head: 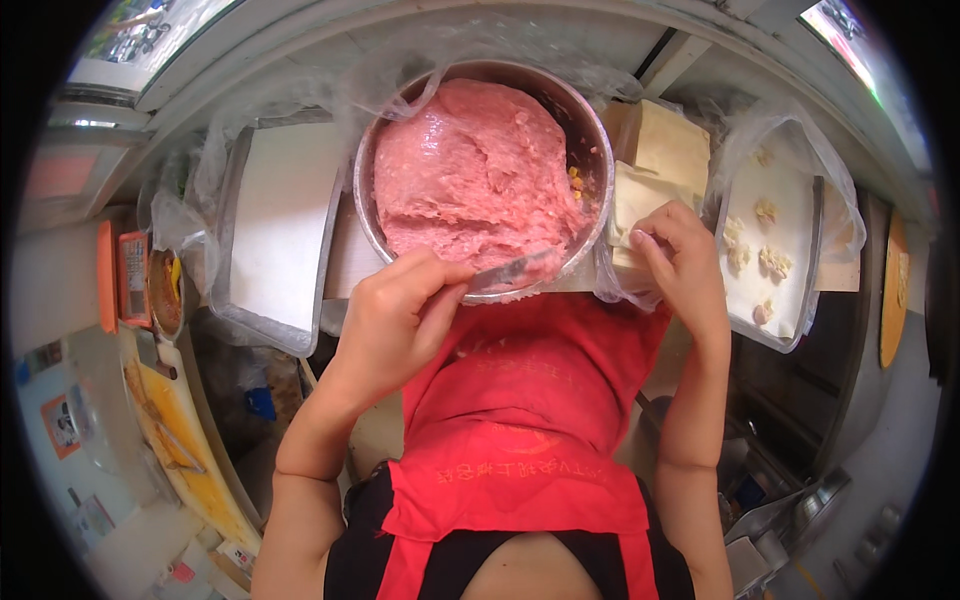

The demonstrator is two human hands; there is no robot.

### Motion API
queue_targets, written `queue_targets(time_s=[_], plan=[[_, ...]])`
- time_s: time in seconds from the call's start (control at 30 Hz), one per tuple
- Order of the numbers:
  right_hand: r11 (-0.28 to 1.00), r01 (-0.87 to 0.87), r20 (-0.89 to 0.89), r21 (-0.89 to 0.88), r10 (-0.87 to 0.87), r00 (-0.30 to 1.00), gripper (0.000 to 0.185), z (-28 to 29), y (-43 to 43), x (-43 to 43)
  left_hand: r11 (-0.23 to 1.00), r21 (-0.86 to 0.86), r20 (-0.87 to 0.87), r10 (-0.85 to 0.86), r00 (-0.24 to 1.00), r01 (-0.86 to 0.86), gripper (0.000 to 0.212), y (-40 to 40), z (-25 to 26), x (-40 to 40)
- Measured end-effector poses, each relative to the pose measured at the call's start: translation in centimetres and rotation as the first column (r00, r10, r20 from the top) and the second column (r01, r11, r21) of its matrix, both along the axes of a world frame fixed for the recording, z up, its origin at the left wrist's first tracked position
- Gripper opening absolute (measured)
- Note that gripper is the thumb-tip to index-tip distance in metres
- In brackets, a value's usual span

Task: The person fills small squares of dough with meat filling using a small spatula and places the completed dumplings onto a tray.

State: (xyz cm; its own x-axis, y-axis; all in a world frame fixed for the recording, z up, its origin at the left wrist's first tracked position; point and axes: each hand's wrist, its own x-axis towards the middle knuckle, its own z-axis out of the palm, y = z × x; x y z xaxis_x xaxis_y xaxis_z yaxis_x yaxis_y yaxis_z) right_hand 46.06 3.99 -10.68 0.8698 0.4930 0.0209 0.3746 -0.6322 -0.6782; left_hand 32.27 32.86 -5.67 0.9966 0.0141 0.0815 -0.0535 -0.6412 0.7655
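A large round metal bowl (362,180) holds a mound of pink minced meat (480,165), with some yellow bits at its right inner wall. My left hand (405,315) grips a flat metal spatula or blade (517,271) whose end touches the meat near the bowl's front rim. At the right of the bowl, my right hand (679,262) is over a stack of thin square dough wrappers (649,191), thumb and forefinger close together at the stack's edge. Whether a wrapper is pinched between them cannot be told. Farther right, a paper-lined tray (796,337) bears several small filled dumplings (774,262).
Left of the bowl stands a metal tray (311,341) lined with white paper (285,225). Clear plastic sheeting (405,82) lies behind and around the bowl and trays. At far left are a small pan (166,292) and an orange-framed item (134,277). A window frame runs behind.
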Motion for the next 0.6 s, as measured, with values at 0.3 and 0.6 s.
queue_targets(time_s=[0.3,0.6], plan=[[0.004,0.561,-0.535,0.828,0.306,0.787,0.052,-1.1,-2.8,-0.9,0.988,-0.152,-0.075,-0.002,0.997,-0.009,0.009,0.7,0.2,-0.2],[-0.246,0.858,-0.636,0.452,0.586,0.503,0.046,-1.7,2.3,-9.2,0.946,-0.323,-0.229,-0.040,0.973,-0.037,0.013,1.3,-0.1,-1.7]])
